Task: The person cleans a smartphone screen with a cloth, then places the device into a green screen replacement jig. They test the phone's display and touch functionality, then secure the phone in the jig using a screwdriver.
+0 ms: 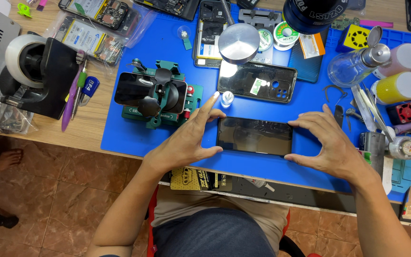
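Note:
A black phone [254, 136] lies screen-up on the blue work mat [167, 138]. My left hand [189, 140] grips its left end between thumb and fingers, index finger stretched up toward a small clear bottle [226, 99]. At the phone's right end, my right hand [327, 143] pinches the upper and lower corners. Both hands rest on the mat at the table's front edge.
A green clamp jig holding another phone [154, 95] stands left of my hands. A dark phone back cover [257, 82] lies behind, a round metal weight [238, 43] above it. Tweezers [368, 107], bottles [357, 64] and tubes crowd the right; a tape dispenser [39, 71] sits far left.

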